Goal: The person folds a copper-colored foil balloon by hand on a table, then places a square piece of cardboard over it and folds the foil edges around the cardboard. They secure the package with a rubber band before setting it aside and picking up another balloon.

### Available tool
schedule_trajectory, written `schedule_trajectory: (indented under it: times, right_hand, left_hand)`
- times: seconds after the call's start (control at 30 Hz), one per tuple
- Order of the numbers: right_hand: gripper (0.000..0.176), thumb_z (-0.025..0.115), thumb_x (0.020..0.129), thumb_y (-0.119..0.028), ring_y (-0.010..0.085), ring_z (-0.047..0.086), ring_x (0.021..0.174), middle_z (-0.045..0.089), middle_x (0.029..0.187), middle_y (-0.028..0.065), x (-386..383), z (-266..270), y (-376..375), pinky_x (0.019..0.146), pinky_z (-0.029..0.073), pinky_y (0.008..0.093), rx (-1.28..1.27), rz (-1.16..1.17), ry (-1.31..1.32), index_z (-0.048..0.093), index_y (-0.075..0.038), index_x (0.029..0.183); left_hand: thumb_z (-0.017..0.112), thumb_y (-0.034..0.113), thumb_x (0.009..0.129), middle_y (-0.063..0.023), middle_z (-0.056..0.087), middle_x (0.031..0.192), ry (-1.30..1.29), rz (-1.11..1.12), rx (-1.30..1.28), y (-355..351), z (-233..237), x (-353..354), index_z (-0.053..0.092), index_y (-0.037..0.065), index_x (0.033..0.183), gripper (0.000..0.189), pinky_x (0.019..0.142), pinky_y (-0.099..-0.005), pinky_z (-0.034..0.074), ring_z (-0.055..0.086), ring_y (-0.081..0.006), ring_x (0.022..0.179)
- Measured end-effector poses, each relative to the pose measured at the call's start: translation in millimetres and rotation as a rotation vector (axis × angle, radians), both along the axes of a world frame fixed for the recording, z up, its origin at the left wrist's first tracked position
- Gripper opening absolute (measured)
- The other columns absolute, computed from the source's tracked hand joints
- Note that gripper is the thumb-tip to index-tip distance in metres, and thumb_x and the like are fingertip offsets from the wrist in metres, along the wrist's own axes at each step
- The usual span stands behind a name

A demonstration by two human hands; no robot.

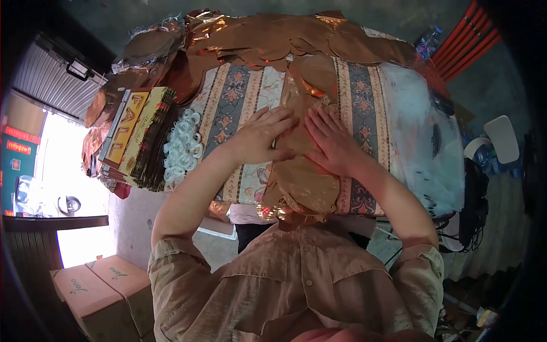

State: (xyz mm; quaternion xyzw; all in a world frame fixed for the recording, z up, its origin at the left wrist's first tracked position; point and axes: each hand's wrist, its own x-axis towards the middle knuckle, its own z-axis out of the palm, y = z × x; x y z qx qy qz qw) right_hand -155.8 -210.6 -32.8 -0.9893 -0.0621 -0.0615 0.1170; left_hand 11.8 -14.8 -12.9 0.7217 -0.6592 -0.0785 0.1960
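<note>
A flat copper-gold foil piece [302, 185], looking like an uninflated foil balloon, lies lengthwise down the middle of the patterned tablecloth [233, 85]. My left hand [264, 135] rests on its left side, fingers stretched toward the centre. Opposite it, my right hand [333, 141] lies flat on the foil's right side, fingers pointing up and inward. Both hands press on the foil without gripping it. The near end of the foil is crumpled and shiny at the table's front edge, close to my shirt.
More copper foil pieces [268, 37] are piled along the far edge. At left sit white ribbon coils [183, 142] and a stack of printed "FALL" packaging [134, 134]. Clear plastic bags [421, 137] cover the right side. Cartons [102, 285] stand on the floor at lower left.
</note>
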Motion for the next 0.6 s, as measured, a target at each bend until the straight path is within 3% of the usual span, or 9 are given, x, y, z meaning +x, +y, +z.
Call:
schedule_trajectory:
  times: [0.07,0.13,0.17,0.23,0.47,0.57,0.6]
  right_hand:
    - [0.074,0.054,0.093,-0.041,0.0352,0.016,0.148,0.024,0.157,0.0199,-0.4,1.1,0.6,0.121,0.014,0.0474,-0.039,-0.012,0.036,0.029,0.000,0.149]
    - [0.074,0.053,0.093,-0.041,0.0351,0.017,0.148,0.025,0.157,0.0200,-0.1,2.1,1.6,0.121,0.013,0.0470,-0.040,-0.015,0.041,0.028,0.000,0.149]
    - [0.074,0.052,0.094,-0.042,0.0349,0.017,0.148,0.025,0.157,0.0201,0.2,2.8,2.0,0.121,0.012,0.0467,-0.044,-0.011,0.049,0.028,0.000,0.150]
    - [0.074,0.051,0.094,-0.042,0.0347,0.017,0.148,0.025,0.157,0.0200,-0.3,4.1,2.7,0.121,0.012,0.0466,-0.049,-0.016,0.061,0.028,0.000,0.150]
    - [0.074,0.050,0.094,-0.044,0.0343,0.018,0.148,0.025,0.157,0.0200,-1.0,-1.8,2.4,0.121,0.011,0.0465,-0.051,-0.029,0.031,0.027,0.001,0.150]
    - [0.075,0.050,0.094,-0.044,0.0343,0.020,0.147,0.025,0.157,0.0203,-1.2,-2.8,2.5,0.121,0.012,0.0466,-0.063,-0.022,0.001,0.027,0.001,0.150]
    - [0.075,0.050,0.094,-0.044,0.0343,0.020,0.147,0.025,0.157,0.0203,-0.6,-2.3,2.7,0.121,0.012,0.0466,-0.062,-0.019,0.003,0.027,0.001,0.150]
  left_hand:
    - [0.073,0.034,0.082,-0.0192,0.046,0.142,0.032,-0.015,-0.045,-4.3,3.9,6.1,0.049,0.004,0.138,0.068,0.113,-0.0470,0.030,0.040,-0.0334,0.136]
    - [0.070,0.020,0.084,-0.0200,0.054,0.132,0.379,0.039,-0.096,-13.7,16.3,15.6,0.054,0.002,0.130,0.052,0.105,-0.0422,0.039,0.050,-0.0346,0.126]
    - [0.070,0.020,0.084,-0.0200,0.054,0.132,0.377,0.038,-0.097,-19.5,11.8,22.7,0.054,0.002,0.130,0.052,0.105,-0.0422,0.039,0.050,-0.0346,0.126]
    - [0.065,0.011,0.085,-0.0160,0.062,0.116,0.106,0.014,-0.249,-33.5,-6.9,39.3,0.060,0.002,0.119,0.036,0.094,-0.0407,0.047,0.057,-0.0339,0.110]
    - [0.063,0.009,0.082,-0.0127,0.061,0.108,-0.062,0.095,-0.277,-79.6,-16.8,75.6,0.063,0.006,0.110,0.029,0.092,-0.0441,0.046,0.055,-0.0342,0.108]
    - [0.062,0.009,0.082,-0.0124,0.061,0.107,-0.245,0.173,-0.280,-84.6,-14.4,80.2,0.063,0.007,0.108,0.026,0.090,-0.0443,0.046,0.055,-0.0338,0.107]
    - [0.062,0.008,0.082,-0.0123,0.061,0.104,-0.240,0.192,-0.407,-84.9,-9.8,80.4,0.064,0.007,0.106,0.024,0.088,-0.0437,0.047,0.056,-0.0336,0.104]
